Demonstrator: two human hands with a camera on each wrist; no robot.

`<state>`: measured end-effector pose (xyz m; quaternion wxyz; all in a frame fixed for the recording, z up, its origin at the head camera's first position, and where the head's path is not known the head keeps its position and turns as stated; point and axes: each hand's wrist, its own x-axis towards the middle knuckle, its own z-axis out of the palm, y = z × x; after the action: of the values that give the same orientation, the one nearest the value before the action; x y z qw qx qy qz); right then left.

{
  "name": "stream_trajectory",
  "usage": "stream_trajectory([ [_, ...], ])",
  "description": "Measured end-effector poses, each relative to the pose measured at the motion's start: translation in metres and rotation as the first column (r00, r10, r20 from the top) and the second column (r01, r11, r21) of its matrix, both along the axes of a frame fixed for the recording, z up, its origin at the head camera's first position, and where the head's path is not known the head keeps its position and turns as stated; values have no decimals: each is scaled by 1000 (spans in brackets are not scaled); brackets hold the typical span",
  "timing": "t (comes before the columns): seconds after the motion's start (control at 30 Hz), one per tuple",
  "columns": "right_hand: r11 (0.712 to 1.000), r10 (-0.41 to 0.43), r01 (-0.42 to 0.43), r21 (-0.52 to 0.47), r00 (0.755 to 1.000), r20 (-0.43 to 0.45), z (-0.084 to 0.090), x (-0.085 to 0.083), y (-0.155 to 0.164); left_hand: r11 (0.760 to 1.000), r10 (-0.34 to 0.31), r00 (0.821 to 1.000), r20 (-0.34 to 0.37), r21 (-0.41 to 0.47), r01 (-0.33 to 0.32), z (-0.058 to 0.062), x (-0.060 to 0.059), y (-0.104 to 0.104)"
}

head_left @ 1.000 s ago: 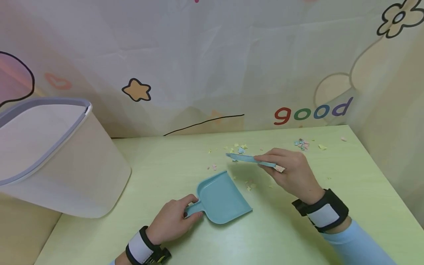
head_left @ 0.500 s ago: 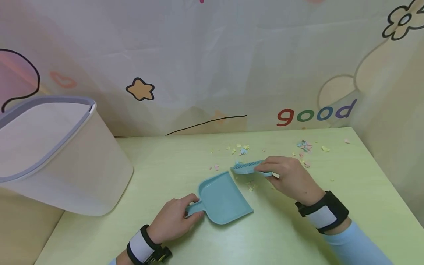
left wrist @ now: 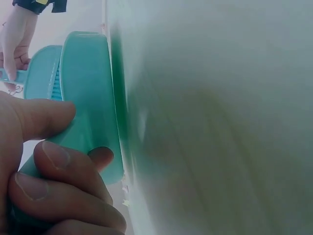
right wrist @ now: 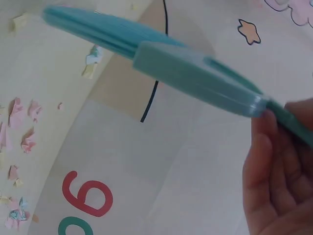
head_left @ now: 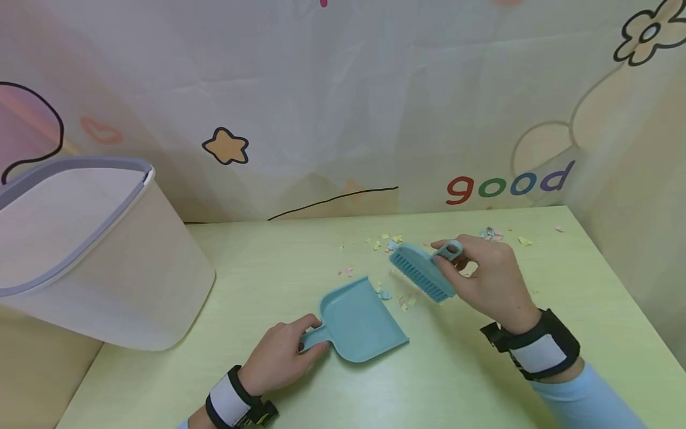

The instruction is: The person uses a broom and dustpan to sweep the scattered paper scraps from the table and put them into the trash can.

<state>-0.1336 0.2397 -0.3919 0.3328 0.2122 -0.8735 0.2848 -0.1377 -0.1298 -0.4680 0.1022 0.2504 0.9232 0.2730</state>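
Note:
My left hand [head_left: 276, 357] grips the short handle of a blue-green dustpan [head_left: 361, 322], which lies on the table with its wide edge to the right. In the left wrist view, fingers [left wrist: 58, 156] curl round that handle. My right hand [head_left: 490, 280] pinches the handle of a matching hand brush [head_left: 420, 271], tilted with its bristles facing down and left, apparently lifted off the table. A blue paper scrap [head_left: 384, 294] and yellow bits lie just beside the dustpan's edge. More scraps [head_left: 393, 244] lie behind the brush. The brush also shows in the right wrist view, held by fingers [right wrist: 261, 166].
A large white bin [head_left: 134, 262] with a lavender rim stands on the left. Another small heap of coloured paper scraps [head_left: 490, 233] lies near the table's back right, partly behind the right hand. A printed cloth [head_left: 321, 119] hangs along the back edge of the table [head_left: 257, 256].
The brush first moved toward the dustpan's edge, then rose and turned in the right hand, bristles now down-left. A blue scrap now lies beside the dustpan's edge. The left hand and dustpan stayed put.

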Motion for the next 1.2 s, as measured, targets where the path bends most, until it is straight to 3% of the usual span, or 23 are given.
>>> stream_trajectory([
  [0.2,981,-185,186,44,982,-34,-10,1,-9,1000,-1,1000,-9,-4,1,-1,0,1],
  [0.4,957,-246,250,148,968,-41,-12,4,-15,1000,-8,1000,-10,-5,7,-1,1,2],
  [0.53,962,-217,218,164,976,-26,-14,6,-22,1000,-23,1000,5,-1,23,-1,2,4],
  [0.67,985,-117,121,124,992,-39,-19,8,-34,999,-34,999,19,-2,34,0,3,5],
  [0.93,996,54,-57,-69,998,-44,-13,14,-45,999,-36,999,16,8,36,-2,6,7],
  [1.07,985,54,-59,-160,998,-33,-9,11,-37,999,-31,999,21,10,31,-1,7,8],
  [1.2,991,2,-7,-131,999,-34,-10,7,-30,1000,-26,1000,12,9,26,-1,8,9],
])
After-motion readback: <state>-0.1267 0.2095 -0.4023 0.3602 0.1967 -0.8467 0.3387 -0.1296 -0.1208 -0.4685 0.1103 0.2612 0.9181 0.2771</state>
